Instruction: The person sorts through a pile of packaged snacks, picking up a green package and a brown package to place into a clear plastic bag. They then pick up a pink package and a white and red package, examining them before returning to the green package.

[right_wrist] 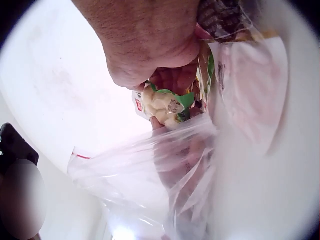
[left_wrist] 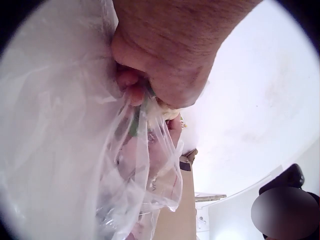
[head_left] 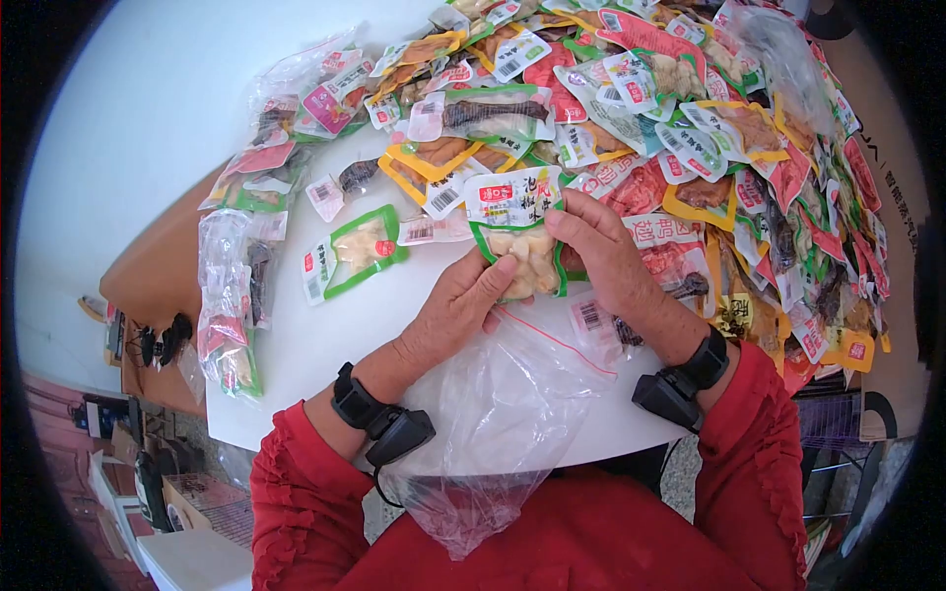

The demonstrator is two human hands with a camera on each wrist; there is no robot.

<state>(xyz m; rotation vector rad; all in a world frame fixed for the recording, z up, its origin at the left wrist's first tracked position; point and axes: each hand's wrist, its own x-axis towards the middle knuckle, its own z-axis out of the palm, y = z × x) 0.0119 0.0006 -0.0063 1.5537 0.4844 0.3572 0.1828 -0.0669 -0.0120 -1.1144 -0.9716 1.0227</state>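
In the head view both hands hold one green-edged packet (head_left: pixel 520 258) of pale pieces with a white label, upright over the table's middle. The left hand (head_left: pixel 461 300) grips its lower left side, thumb across the front. The right hand (head_left: pixel 609 251) pinches its upper right side. A clear zip bag (head_left: pixel 493 384) with a red strip hangs below the left hand and over the table's front edge. The right wrist view shows the packet (right_wrist: pixel 162 105) between the right hand (right_wrist: pixel 150 50) and the left fingers. In the left wrist view, the left hand (left_wrist: pixel 165 50) is beside the clear bag (left_wrist: pixel 135 175).
A large heap of packets (head_left: pixel 690 138) covers the back and right of the white table (head_left: pixel 296 364). Another green-edged packet (head_left: pixel 353 254) lies left of the hands. Filled clear bags (head_left: pixel 232 295) line the left edge. Cardboard boxes (head_left: pixel 163 286) stand beyond.
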